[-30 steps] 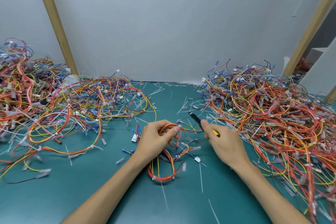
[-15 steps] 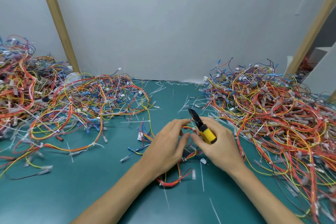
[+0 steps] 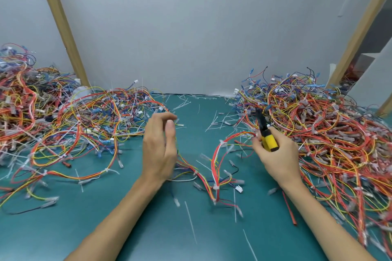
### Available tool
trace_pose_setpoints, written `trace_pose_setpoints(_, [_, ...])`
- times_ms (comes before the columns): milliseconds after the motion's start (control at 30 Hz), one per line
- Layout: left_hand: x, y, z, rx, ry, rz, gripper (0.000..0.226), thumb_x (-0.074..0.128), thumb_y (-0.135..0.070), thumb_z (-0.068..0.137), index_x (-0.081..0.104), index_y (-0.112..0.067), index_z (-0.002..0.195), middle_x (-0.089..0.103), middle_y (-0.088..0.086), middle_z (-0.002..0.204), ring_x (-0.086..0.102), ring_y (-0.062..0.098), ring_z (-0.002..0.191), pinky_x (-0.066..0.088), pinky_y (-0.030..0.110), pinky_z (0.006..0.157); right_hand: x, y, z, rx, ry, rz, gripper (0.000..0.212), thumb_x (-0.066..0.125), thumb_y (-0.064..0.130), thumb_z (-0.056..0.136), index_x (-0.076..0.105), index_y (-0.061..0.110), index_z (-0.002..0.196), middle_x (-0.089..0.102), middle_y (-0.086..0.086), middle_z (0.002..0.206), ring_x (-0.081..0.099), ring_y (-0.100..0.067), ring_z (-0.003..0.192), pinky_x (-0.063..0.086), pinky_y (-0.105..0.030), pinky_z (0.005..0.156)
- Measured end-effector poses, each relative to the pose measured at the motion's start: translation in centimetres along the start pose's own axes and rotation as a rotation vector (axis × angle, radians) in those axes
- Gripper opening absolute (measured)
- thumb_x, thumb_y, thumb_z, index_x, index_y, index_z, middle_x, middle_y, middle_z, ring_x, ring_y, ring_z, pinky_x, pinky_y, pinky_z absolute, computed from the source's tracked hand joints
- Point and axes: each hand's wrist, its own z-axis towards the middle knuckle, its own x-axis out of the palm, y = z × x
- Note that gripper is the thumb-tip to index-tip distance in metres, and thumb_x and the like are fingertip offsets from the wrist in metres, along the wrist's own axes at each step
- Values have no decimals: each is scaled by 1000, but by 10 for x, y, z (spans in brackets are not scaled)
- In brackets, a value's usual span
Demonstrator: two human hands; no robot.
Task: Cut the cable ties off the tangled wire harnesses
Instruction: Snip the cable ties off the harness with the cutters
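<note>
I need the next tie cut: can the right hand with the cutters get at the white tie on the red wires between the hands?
Probably yes. The white tie lies uncovered on the red wires, just left of the right hand, which grips the cutters; nothing crosses it.

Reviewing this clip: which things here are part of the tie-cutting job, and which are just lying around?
In the job: yellow-handled cutters gripped by the right hand; harness spread between it and the left hand; left harness pile; right harness pile.
Lying about: cut tie scraps on the table; wooden post.
</note>
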Motion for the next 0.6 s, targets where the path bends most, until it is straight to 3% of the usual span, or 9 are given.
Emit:
trace_pose_setpoints(100, [-7, 17, 12, -52, -31, 49, 28, 37, -7, 95, 57, -15, 113, 57, -2, 105, 52, 9, 99, 41, 29, 89, -4, -7, 5, 109, -121, 65, 22, 71, 15, 85, 56, 13, 70, 49, -5, 53, 38, -17, 50, 36, -31, 52])
trace_pose_setpoints(200, [-12, 36, 19, 78, 388, 320, 70, 46, 17, 71, 61, -18, 129, 62, 0, 126, 50, 23, 118, 38, 40, 100, -4, -13, 7, 217, -186, 127, 18, 72, 16, 84, 60, 13, 72, 56, -14, 59, 45, -24, 52, 43, -36, 54])
trace_pose_setpoints(267, [-14, 43, 19, 120, 608, 461, 78, 52, 17, 68, 62, -28, 130, 61, -11, 131, 45, 23, 127, 31, 38, 100, -5, -16, 8, 262, -212, 162, 18, 72, 17, 84, 61, 17, 70, 57, -15, 59, 48, -32, 54, 45, -39, 55])
trace_pose_setpoints(333, [-16, 48, 17, 125, 676, 495, 61, 56, 9, 80, 65, -30, 126, 64, -12, 126, 45, 20, 130, 29, 35, 99, -6, -18, 8, 291, -234, 172, 20, 72, 17, 84, 60, 16, 67, 55, -14, 57, 46, -26, 52, 44, -37, 54])
trace_pose_setpoints(433, [-20, 47, 16, 191, 647, 486, 31, 60, -11, 93, 70, -26, 118, 70, -9, 114, 53, 19, 121, 32, 34, 97, -6, -22, 9, 312, -251, 136, 28, 70, 20, 85, 55, 8, 65, 52, -14, 55, 42, -23, 50, 38, -35, 52])
trace_pose_setpoints(533, [-18, 28, 14, 231, 595, 409, 19, 63, -26, 90, 74, -27, 106, 73, -15, 97, 64, 11, 97, 36, 28, 98, -6, -24, 10, 344, -260, 114, 32, 69, 21, 86, 53, 6, 64, 44, -2, 52, 37, -19, 50, 32, -31, 50])
trace_pose_setpoints(600, [-13, 9, 9, 162, 575, 286, 18, 60, -30, 85, 76, -28, 93, 71, -16, 76, 63, 7, 77, 42, 23, 89, -6, -26, 12, 369, -254, 107, 30, 69, 22, 87, 54, 5, 66, 46, -3, 54, 38, -20, 51, 32, -32, 51])
